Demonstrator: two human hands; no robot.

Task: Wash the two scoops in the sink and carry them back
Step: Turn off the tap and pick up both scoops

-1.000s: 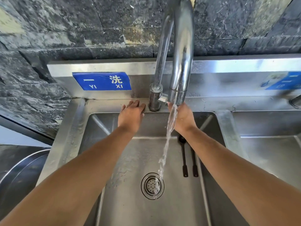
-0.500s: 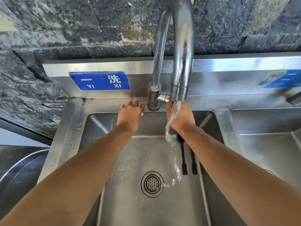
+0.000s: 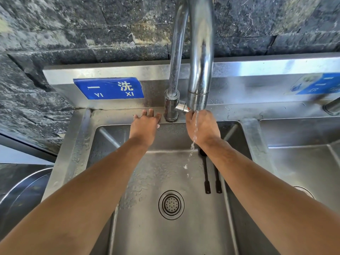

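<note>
Two black scoops (image 3: pixel 207 173) lie side by side on the floor of the steel sink (image 3: pixel 103 137), handles toward me; their bowls are hidden under my right forearm. My right hand (image 3: pixel 202 126) is closed around the small tap lever (image 3: pixel 181 108) at the base of the tall chrome tap (image 3: pixel 200 52). A thin broken trickle of water (image 3: pixel 192 146) falls from the spout. My left hand (image 3: pixel 145 126) rests flat, fingers spread, on the sink's back ledge left of the tap base, holding nothing.
The round drain strainer (image 3: pixel 171 204) sits in the basin's middle. A second basin (image 3: pixel 303 162) lies to the right, with another tap (image 3: pixel 332 107) at the edge. A blue sign (image 3: pixel 108 88) is on the backsplash. A large steel pot rim (image 3: pixel 22 183) shows lower left. A dark stone wall stands behind.
The water has dropped from a full stream to a thin broken trickle while my right hand stayed on the tap lever. My left hand has stayed on the ledge.
</note>
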